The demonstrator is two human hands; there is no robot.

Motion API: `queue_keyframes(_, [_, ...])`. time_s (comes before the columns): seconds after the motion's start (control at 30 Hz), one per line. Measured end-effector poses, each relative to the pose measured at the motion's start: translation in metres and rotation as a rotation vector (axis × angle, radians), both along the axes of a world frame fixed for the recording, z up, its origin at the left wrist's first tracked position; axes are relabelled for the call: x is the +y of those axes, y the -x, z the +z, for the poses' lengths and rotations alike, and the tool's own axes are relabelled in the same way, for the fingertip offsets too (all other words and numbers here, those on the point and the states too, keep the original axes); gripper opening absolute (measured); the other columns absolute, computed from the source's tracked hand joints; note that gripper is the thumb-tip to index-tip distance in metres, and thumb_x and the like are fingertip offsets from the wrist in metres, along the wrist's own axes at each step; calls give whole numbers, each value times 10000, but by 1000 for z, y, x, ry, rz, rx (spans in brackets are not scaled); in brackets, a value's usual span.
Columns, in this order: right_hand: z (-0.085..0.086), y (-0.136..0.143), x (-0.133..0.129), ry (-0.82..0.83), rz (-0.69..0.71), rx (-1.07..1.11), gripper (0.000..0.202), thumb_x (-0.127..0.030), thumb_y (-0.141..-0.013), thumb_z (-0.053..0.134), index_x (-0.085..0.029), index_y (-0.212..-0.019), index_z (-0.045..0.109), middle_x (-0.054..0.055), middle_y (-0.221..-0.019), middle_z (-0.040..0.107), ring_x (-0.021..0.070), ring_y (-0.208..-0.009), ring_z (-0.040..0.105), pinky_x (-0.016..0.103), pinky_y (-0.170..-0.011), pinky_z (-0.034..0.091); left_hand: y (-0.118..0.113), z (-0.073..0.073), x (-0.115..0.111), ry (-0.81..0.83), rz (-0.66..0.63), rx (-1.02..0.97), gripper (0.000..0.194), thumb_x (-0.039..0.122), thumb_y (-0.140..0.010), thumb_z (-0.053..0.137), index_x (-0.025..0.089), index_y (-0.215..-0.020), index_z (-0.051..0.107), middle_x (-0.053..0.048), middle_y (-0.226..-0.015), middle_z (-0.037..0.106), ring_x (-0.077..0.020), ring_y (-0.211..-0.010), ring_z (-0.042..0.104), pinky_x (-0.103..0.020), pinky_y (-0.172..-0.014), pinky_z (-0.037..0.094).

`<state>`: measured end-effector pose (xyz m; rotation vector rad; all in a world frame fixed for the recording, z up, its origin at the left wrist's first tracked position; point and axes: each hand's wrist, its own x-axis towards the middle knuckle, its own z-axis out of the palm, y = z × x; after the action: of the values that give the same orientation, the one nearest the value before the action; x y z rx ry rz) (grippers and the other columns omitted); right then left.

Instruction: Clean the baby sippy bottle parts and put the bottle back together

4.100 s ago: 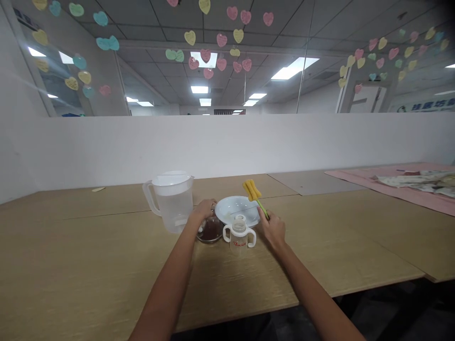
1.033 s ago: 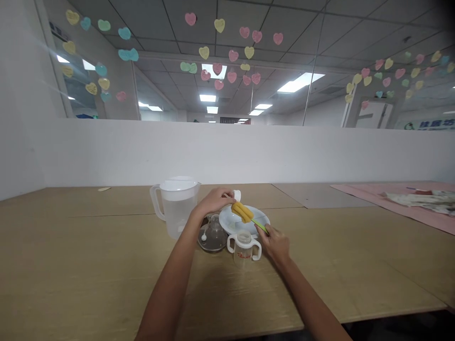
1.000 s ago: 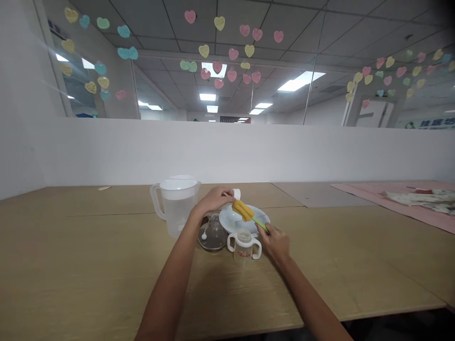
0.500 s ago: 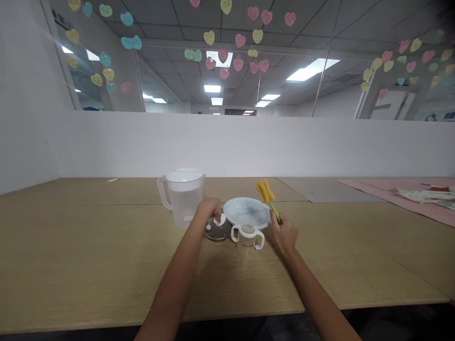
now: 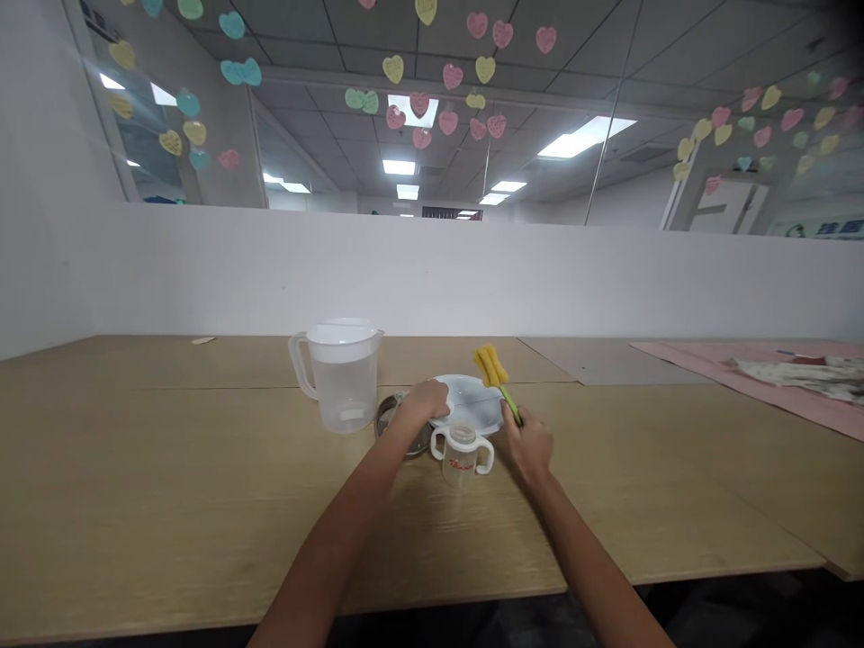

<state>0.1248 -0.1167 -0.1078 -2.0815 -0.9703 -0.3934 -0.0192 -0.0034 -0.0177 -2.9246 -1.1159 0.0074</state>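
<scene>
My right hand (image 5: 530, 443) is wrapped round the green handle of a sponge brush (image 5: 491, 365), its yellow head tilted up. My left hand (image 5: 430, 400) is closed on a small white part (image 5: 444, 416) at the left edge of a white bowl (image 5: 476, 402); the fingers partly hide this part. Under my left wrist is a round metal dish (image 5: 419, 445), partly covered by the forearm. A clear cup with two white handles (image 5: 462, 454) stands upright and open-topped between my hands, in front of the bowl.
A translucent pitcher (image 5: 346, 382) with a white top stands left of the metal dish. Pink cloth (image 5: 681, 355) with fabric on it lies at the far right. A white wall (image 5: 432, 274) rises behind the table (image 5: 202, 486).
My left hand has moved right, from above the metal dish to the bowl's edge, with the white part. My right hand still holds the brush. The view has shifted slightly.
</scene>
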Motion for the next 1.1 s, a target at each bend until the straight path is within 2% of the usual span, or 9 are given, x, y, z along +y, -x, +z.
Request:
queue_keyframes(0.1, [1, 1, 0, 15, -3, -1, 546, -541, -885, 335, -133, -738, 666, 88, -629, 613, 120, -524, 415, 242, -530, 196, 0, -8, 3, -19, -2, 20, 279, 202, -709, 564, 115, -953, 668, -191, -1000, 673, -283, -904, 646, -329, -734, 489])
queue_keyframes(0.23, [0, 1, 1, 23, 1, -2, 529, -525, -887, 352, -123, -771, 677, 84, -636, 616, 112, -517, 414, 247, -529, 200, -2, -11, 6, -60, -1, 17, 289, 275, -791, 510, 129, -1001, 644, -183, -1039, 661, -274, -963, 630, -339, -790, 479])
queue_keyframes(0.43, [-1, 2, 3, 44, 0, -29, 499, -500, -892, 372, -119, -823, 687, 90, -670, 631, 112, -538, 445, 251, -545, 222, -3, -17, 10, -120, 2, -18, 275, 168, -844, 428, 161, -1050, 611, -140, -1063, 658, -237, -991, 623, -320, -815, 467])
queue_keyframes(0.57, [0, 3, 2, 53, 8, -25, 483, -493, -894, 378, -127, -849, 689, 86, -677, 636, 113, -546, 455, 251, -550, 222, -2, -17, 11, -130, 10, -32, 264, 164, -843, 438, 169, -1030, 624, -132, -1071, 658, -232, -1001, 618, -318, -831, 457])
queue_keyframes(0.77, [2, 3, 1, 62, 10, -12, 463, -486, -891, 394, -133, -843, 691, 90, -692, 646, 123, -566, 473, 251, -549, 212, -4, -16, 9, -131, 11, -53, 309, 351, -826, 478, 161, -1021, 626, -130, -1058, 664, -253, -988, 618, -327, -802, 467])
queue_keyframes(0.87, [2, 3, 1, 65, 7, -5, 463, -484, -892, 391, -134, -835, 689, 91, -698, 649, 126, -569, 477, 248, -552, 212, -4, -17, 9, -125, 1, -58, 329, 371, -813, 480, 161, -1027, 615, -127, -1050, 664, -257, -977, 620, -331, -788, 470])
queue_keyframes(1.0, [2, 3, 2, 62, 14, -4, 461, -484, -893, 389, -137, -831, 687, 94, -706, 652, 130, -580, 485, 246, -555, 211, -4, -20, 9, -117, 8, -52, 435, 481, -746, 563, 169, -1047, 596, -126, -1059, 658, -262, -982, 617, -329, -808, 462])
queue_keyframes(1.1, [2, 4, 2, 65, 7, -7, 456, -479, -893, 392, -136, -830, 686, 95, -706, 653, 130, -576, 481, 246, -552, 207, -5, -22, 10, -121, 21, -52, 443, 472, -731, 587, 163, -1047, 595, -135, -1069, 653, -271, -1001, 609, -347, -833, 452])
